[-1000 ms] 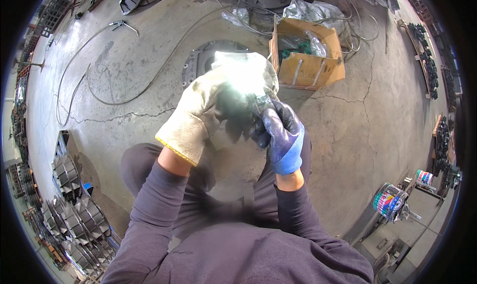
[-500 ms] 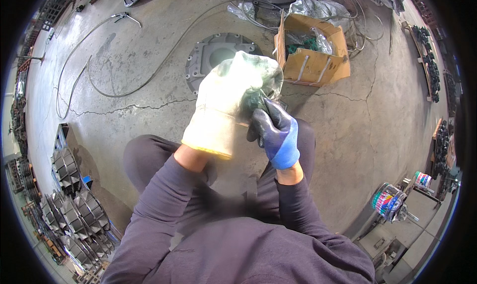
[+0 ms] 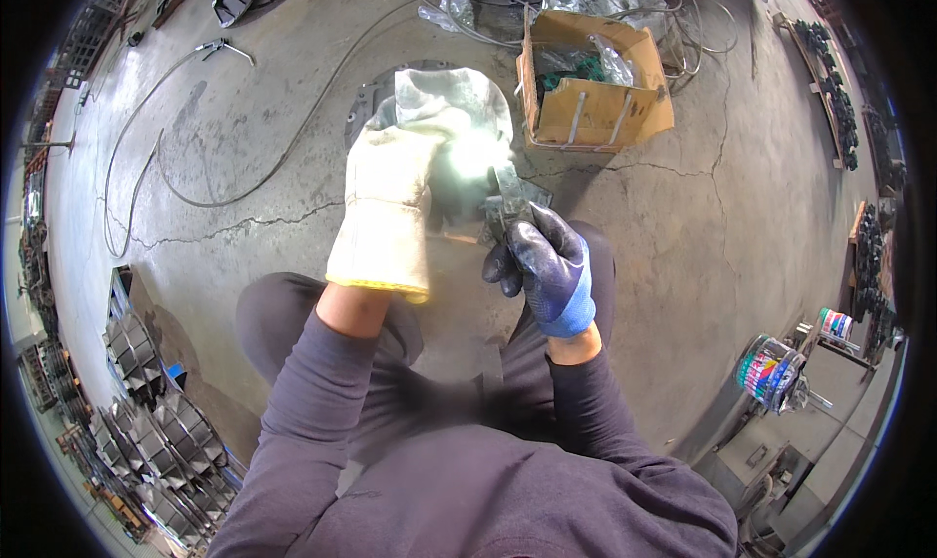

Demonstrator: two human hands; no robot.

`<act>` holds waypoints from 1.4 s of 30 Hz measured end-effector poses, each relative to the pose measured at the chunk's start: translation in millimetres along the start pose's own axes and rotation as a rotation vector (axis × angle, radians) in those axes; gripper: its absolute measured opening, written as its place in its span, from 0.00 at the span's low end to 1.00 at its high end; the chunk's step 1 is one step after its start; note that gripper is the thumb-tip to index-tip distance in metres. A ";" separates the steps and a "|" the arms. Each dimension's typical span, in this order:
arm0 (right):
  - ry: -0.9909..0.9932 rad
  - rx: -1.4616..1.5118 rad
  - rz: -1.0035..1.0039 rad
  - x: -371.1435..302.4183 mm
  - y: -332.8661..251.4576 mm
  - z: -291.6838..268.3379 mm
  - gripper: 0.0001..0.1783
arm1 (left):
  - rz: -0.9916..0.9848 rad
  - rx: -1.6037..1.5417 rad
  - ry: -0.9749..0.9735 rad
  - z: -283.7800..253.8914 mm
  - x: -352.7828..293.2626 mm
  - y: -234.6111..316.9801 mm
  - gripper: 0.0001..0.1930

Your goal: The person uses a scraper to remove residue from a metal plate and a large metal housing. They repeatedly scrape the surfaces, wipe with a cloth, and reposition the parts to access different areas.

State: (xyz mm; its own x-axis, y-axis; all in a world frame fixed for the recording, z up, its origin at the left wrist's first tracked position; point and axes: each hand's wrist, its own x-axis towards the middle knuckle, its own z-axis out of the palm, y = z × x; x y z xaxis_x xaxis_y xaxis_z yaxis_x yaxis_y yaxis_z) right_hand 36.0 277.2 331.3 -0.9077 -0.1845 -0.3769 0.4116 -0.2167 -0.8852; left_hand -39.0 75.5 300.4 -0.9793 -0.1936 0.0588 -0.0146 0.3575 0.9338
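My left hand (image 3: 390, 178), in a loose cream work glove with a yellow hem, is raised over my lap. Its greyed finger end bends to the right, and the fingers look closed; what they grip is hidden by a bright glare. My right hand (image 3: 547, 265), in a blue glove with a dark coated palm, is closed on a narrow grey strip (image 3: 509, 189) that points up toward the glare. A dark, blocky piece sits beside the strip; I cannot tell if they are joined. Behind the left glove, a round grey metal casting (image 3: 367, 104) lies on the floor, mostly covered.
An open cardboard box (image 3: 595, 117) with green parts and clear plastic bags stands ahead, right. A hose with an air blow gun (image 3: 223, 49) curls across the floor. Ribbed metal parts (image 3: 161, 441) are stacked at left; a colourful bucket (image 3: 769, 373) is at right.
The left glove has shifted left, away from the right hand. The strip in my right hand now shows more plainly, and the glare is smaller. The view has tilted slightly.
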 end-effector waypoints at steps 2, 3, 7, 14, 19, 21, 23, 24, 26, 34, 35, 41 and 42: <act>-0.005 -0.006 -0.014 2.8 1.2 -4.1 0.18 | -0.209 -0.363 -0.121 3.3 -1.2 10.8 0.14; -0.019 -0.011 -0.034 5.1 2.0 -5.5 0.17 | -0.323 -0.522 -0.161 6.3 -4.5 18.7 0.15; -0.036 -0.003 -0.099 14.0 7.3 -7.7 0.17 | -0.424 -0.888 -0.291 18.6 -16.4 43.6 0.16; 0.205 -0.706 -0.751 10.5 30.1 -18.3 0.26 | 0.135 0.137 0.233 -18.3 -2.9 30.4 0.12; 0.471 -1.152 -0.874 22.4 50.8 -115.9 0.30 | 0.008 -0.345 0.108 -18.4 -2.8 38.1 0.14; 0.703 -1.314 -0.842 44.0 67.2 -182.7 0.29 | -0.056 -0.446 0.086 -26.4 -5.6 40.7 0.15; 0.910 -1.524 -0.567 56.9 99.1 -246.5 0.26 | -0.014 -0.467 0.018 -36.2 -10.6 38.8 0.15; 0.919 -1.682 -0.343 60.6 121.3 -274.0 0.25 | -0.036 -0.440 0.031 -41.5 -13.4 37.0 0.16; 0.902 -1.941 0.157 68.9 171.0 -321.1 0.24 | -0.074 -0.340 0.081 -46.7 -22.1 34.0 0.16; 0.617 -2.033 0.312 63.3 300.0 -351.3 0.29 | -0.030 0.060 0.123 -31.3 -60.1 50.4 0.21; 0.625 -2.076 0.297 54.8 300.1 -342.8 0.30 | -0.017 0.146 0.174 -29.7 -60.1 50.4 0.18; 0.538 -2.030 0.368 53.3 285.4 -326.8 0.31 | -0.286 -0.192 0.228 -25.5 -39.9 47.8 0.16; 0.598 -2.049 0.322 62.9 285.4 -331.7 0.31 | -0.314 -0.298 0.230 -23.5 -36.9 46.9 0.16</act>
State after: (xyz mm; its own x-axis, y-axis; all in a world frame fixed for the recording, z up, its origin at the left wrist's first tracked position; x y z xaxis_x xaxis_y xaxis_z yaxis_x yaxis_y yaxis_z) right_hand 69.4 521.8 -35.5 -0.9220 0.3377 -0.1895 0.2456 0.8882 0.3882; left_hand 1.2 77.9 350.3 -0.8666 -0.4588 -0.1964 -0.2103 -0.0213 0.9774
